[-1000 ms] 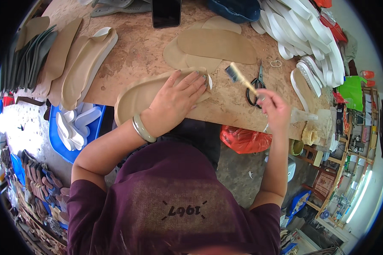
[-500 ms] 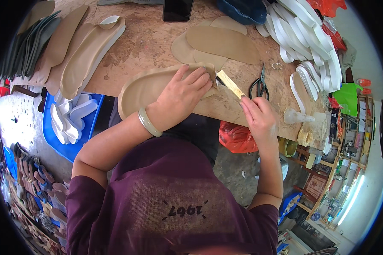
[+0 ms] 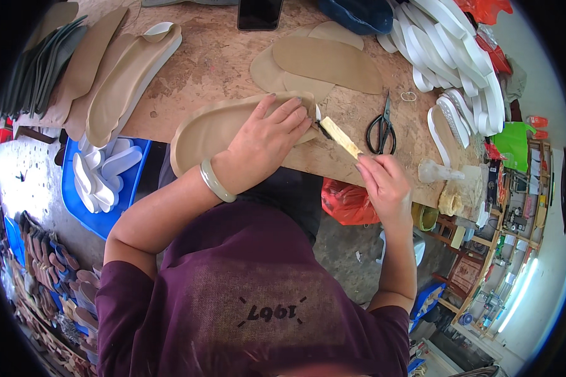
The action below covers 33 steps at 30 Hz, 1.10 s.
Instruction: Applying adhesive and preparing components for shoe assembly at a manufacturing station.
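Observation:
My left hand [image 3: 265, 135] lies flat across a tan molded insole [image 3: 198, 135] at the front edge of the workbench, fingers stretched toward its right end. A bit of white edge [image 3: 317, 113] shows just beyond the fingertips, partly hidden. My right hand [image 3: 387, 182] pinches a small brush with a pale, flat handle [image 3: 341, 137]. Its dark bristles meet the right end of the insole, close to my left fingertips. Black-handled scissors [image 3: 381, 132] lie just beyond my right hand. Farther back are several flat tan insole pieces [image 3: 327, 63], overlapping.
White soles [image 3: 449, 50] are piled at the back right, with a dark blue bowl [image 3: 355, 16] beside them. A phone [image 3: 258, 14] lies at the back. On the left are a tan insole on a white sole [image 3: 132, 81] and a blue bin [image 3: 75, 195] holding white pieces.
The brush has shifted slightly down at the insole's right end. The right hand has dropped a little with it. My left hand stays on the insole.

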Motion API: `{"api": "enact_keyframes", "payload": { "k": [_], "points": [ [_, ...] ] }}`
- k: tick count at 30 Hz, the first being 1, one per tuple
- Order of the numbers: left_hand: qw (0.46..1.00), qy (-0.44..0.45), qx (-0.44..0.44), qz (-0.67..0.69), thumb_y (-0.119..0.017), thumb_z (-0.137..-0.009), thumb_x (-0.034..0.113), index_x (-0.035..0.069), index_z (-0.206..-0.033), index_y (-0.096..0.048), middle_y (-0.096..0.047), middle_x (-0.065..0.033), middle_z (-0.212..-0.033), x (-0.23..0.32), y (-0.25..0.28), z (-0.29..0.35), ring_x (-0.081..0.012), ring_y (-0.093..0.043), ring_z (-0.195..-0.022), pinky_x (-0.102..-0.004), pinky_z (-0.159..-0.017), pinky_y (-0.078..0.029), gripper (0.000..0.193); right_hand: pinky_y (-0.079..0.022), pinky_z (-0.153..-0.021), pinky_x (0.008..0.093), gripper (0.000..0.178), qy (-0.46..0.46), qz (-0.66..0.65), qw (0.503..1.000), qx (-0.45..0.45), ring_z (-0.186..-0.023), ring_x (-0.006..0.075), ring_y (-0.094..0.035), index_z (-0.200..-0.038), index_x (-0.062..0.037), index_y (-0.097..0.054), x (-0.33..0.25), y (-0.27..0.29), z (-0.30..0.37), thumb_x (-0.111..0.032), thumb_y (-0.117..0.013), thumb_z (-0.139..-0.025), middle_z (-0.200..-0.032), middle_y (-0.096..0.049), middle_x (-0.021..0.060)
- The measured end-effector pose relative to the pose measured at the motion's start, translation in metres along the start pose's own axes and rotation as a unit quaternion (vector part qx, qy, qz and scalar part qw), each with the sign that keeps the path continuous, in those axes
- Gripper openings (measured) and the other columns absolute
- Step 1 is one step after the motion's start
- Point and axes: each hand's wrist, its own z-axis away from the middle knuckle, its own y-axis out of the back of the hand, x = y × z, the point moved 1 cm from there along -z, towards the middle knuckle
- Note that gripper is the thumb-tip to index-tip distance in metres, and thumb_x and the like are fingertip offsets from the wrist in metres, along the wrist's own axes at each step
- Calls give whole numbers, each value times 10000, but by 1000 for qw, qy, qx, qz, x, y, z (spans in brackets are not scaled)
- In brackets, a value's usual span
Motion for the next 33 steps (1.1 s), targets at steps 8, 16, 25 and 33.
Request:
{"api": "enact_keyframes", "payload": {
  "k": [8, 16, 25, 33],
  "points": [
    [1000, -1, -12, -6, -693, -781, 175, 82, -1271, -567, -506, -52, -1319, 2, 0, -1, -209, -415, -1337, -448, -1126, -318, 515, -477, -574, 320, 181, -105, 3, 993, 46, -642, 208, -599, -984, -61, -730, 10, 32, 20, -30, -753, -807, -789, -600, 80],
    [997, 45, -9, -61, -743, -761, 255, 91, -1333, -512, -454, -117, -1374, 5, 22, 6, -318, -402, -1336, -499, -1087, -349, 638, -427, -605, 226, 166, -247, -115, 934, 229, -687, 98, -551, -1045, 6, -709, 35, 33, 35, 21, -642, -893, -835, -632, 41],
    [989, 132, -24, 55, -786, -727, 319, 105, -1320, -490, -480, -160, -1300, -5, 44, 26, -361, -470, -1218, -472, -996, -394, 696, -403, -628, 204, 215, -307, -308, 856, 280, -675, 69, -466, -1141, 19, -669, 48, -8, 51, -57, -575, -963, -862, -616, 40],
    [952, 294, 54, -65, -774, -738, 344, 143, -1248, -577, -510, -139, -1293, -105, 148, 63, -354, -493, -1205, -461, -1030, -387, 582, -393, -619, 204, 230, -351, -331, 828, 285, -664, 65, -454, -1134, 8, -673, 50, -10, 56, -142, -602, -974, -852, -624, 42]
  ]
}}
